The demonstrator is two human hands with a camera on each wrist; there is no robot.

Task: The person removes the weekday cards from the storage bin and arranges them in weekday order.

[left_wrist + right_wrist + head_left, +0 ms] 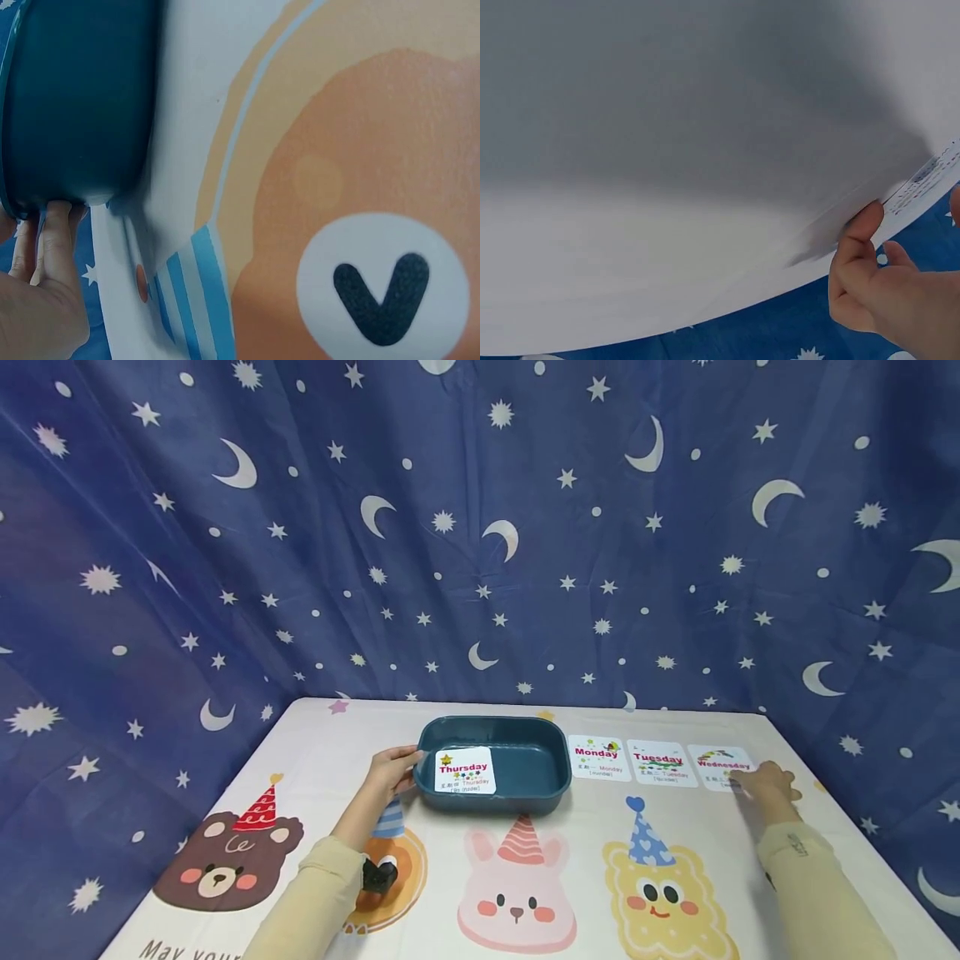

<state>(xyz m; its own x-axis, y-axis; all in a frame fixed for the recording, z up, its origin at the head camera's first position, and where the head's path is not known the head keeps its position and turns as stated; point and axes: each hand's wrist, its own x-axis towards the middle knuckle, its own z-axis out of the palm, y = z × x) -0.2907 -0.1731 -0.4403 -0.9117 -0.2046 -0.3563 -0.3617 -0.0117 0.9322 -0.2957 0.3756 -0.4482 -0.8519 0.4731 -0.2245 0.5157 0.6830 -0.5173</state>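
A dark teal plastic tray [491,805] sits toward the back of the table, and a white "Thursday" card [465,771] leans inside its left half. My left hand [392,772] grips the tray's left end, thumb at the rim and fingers against the outer wall; the left wrist view shows these fingers [54,244] under its edge. To the right of the tray, "Monday" [600,758], "Tuesday" [662,763] and "Wednesday" [716,767] cards lie flat in a row. At the right edge of "Wednesday", my right hand [770,785] touches the card with its fingertips.
A white tablecloth [420,902] printed with a bear, a rabbit and other party-hat figures covers the table. Behind and beside it hangs a dark blue curtain [465,568] with moons and stars. The table's right edge [847,822] runs close to my right hand.
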